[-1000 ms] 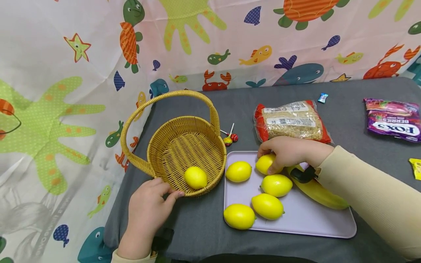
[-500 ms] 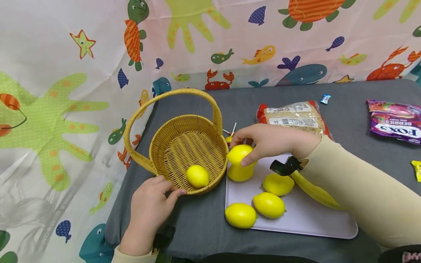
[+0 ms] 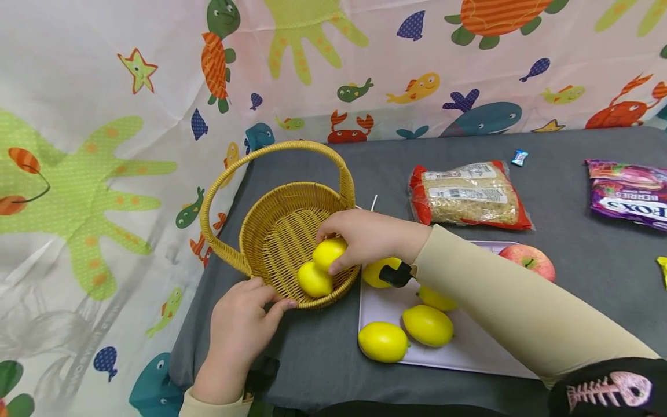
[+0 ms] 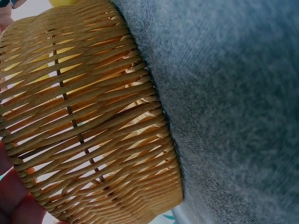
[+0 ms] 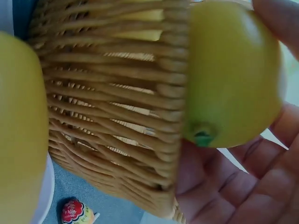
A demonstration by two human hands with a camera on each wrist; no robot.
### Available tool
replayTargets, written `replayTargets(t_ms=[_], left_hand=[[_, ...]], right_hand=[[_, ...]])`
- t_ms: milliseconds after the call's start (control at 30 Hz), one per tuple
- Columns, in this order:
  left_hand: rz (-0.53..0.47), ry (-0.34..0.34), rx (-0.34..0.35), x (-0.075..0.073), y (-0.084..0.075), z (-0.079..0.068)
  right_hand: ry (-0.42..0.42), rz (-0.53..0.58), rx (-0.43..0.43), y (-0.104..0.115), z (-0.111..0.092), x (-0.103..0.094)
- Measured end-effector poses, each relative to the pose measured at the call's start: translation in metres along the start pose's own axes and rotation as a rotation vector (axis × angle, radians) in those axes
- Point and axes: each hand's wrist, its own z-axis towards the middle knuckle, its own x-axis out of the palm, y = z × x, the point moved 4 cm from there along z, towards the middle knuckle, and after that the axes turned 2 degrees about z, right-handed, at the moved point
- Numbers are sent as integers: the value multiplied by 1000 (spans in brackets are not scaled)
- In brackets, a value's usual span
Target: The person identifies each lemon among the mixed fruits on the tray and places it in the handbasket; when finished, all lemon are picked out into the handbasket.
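Closest to the person, a light purple tray (image 3: 469, 353) holds four yellow lemons (image 3: 383, 341); the right sleeve (image 3: 500, 289) and wrist cover bits of two. The left hand (image 3: 242, 324) pinches the edge of a round straw basket (image 3: 278, 226) at its 7 o'clock, thumb and fingers clamped on it. The basket stands at the tray's 10 o'clock. Inside, one loose lemon (image 3: 315, 281) lies at 5 o'clock. The right hand (image 3: 359, 234) reaches in over the edge at 3 o'clock, with its fingers curled tight around another one, the held lemon (image 3: 328, 252). That one is at the basket's 4 o'clock, and I can't tell if it touches the loose one.

A red apple (image 3: 527, 262) is at the tray's 2 o'clock. Just outside the basket, a lollipop (image 5: 74, 212) peeks out. Farther off are a clear and red bag (image 3: 469, 194) at the tray's 12 o'clock, a purple sweet bag (image 3: 627, 194) at 2 o'clock and a tiny blue sweet (image 3: 519, 157) at 1 o'clock. Behind them all hangs a cloth with sea animals (image 3: 312, 52).
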Motion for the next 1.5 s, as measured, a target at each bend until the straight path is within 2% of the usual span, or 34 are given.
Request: replayTargets(t_ms=[133, 400, 600, 767, 867, 967, 1100, 1267, 1367, 1500], left_hand=[[1, 0, 2, 0, 0, 0], [3, -6, 7, 0, 0, 1], [0, -11, 7, 0, 0, 1], [-2, -19, 11, 0, 0, 1], [-1, -17, 9, 1, 0, 1], [3, -11, 3, 1, 0, 1], [6, -2, -1, 1, 0, 0], [6, 0, -4, 1, 0, 0], [8, 2, -7, 1, 1, 0], [9, 3, -5, 1, 1, 0]], right_hand=[[40, -97, -12, 0, 8, 8], [95, -186, 11, 0, 15, 27], [105, -296, 19, 3, 19, 40], [114, -335, 43, 3, 20, 43], [118, -292, 37, 2, 20, 42], [82, -171, 4, 0, 18, 33], [-21, 7, -34, -1, 8, 11], [-97, 122, 3, -4, -16, -18], [-87, 142, 42, -10, -32, -31], [12, 125, 146, -25, -51, -40]])
